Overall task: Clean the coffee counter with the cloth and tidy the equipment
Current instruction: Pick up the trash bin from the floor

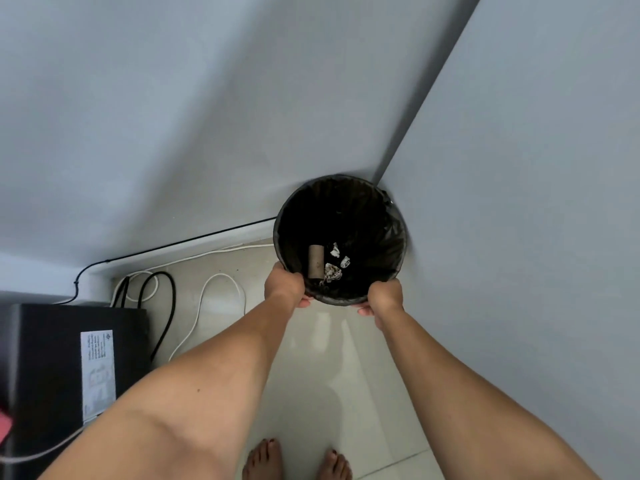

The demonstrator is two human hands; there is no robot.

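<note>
Forearms, left [207,375] and right [467,375], are stretching away from the head camera on my feed, both bare. At their ends, the left hand [285,284] is gripping the near-left rim of the waste bin [363,216], and the right hand [384,299] is gripping the near-right rim. Fingertips [306,301] are showing just under the rim on each side, so I am reading both hands as closed round it.

I am finding the bin tucked into the corner where the left wall [173,98] and the right wall [519,168] are meeting; whether it is resting on the floor [311,358] or being held just off it, I cannot tell. A black liner [394,233] is folding over its rim. Inside, at the bottom, a cardboard tube [316,260] is lying on its side, and crumpled paper scraps [333,271] are lying just beside it, to its right.

To the left of the bin, a white cable [221,282] and a black cable [166,306] are looping over the pale tiles along the skirting. Further left, a black box [45,358] is standing with a white label [98,372] facing up. A pink object [4,427] is showing at the frame's left edge, too cropped for me to identify. Two bare feet [263,459] are standing at the bottom edge.
</note>
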